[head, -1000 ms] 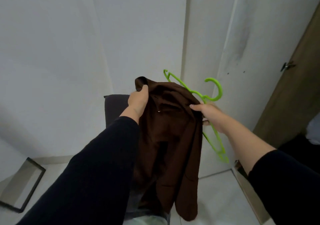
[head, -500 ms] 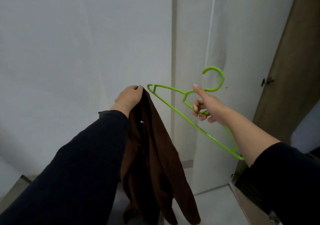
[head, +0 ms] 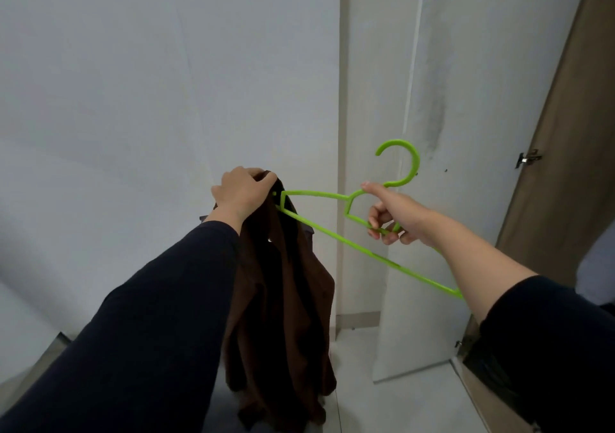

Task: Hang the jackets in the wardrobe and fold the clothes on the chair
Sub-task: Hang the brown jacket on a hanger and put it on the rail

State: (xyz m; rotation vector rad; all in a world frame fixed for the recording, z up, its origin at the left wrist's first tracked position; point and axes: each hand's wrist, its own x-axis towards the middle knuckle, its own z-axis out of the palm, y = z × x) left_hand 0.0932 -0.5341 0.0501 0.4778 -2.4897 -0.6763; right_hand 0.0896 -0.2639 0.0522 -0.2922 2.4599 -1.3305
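Note:
A brown jacket [head: 283, 306] hangs down from my left hand [head: 241, 193], which grips it at the top, near the collar. My right hand [head: 394, 219] holds a bright green plastic hanger [head: 352, 236] by its neck, with the index finger stretched along it and the hook pointing up. The hanger's left tip touches the top of the jacket, just below my left hand. A dark chair back [head: 307, 231] peeks out behind the jacket; the rest of the chair is hidden.
White walls stand straight ahead. An open white wardrobe door [head: 432, 199] is right of centre, and a brown wooden door panel [head: 565, 166] with a metal hinge is at the far right. The floor is light tile, with a dark-framed object at the bottom left.
My right hand let go of the jacket and swung the hanger up, its left end now against the jacket's top. The jacket hangs from my left hand alone. The view turned right.

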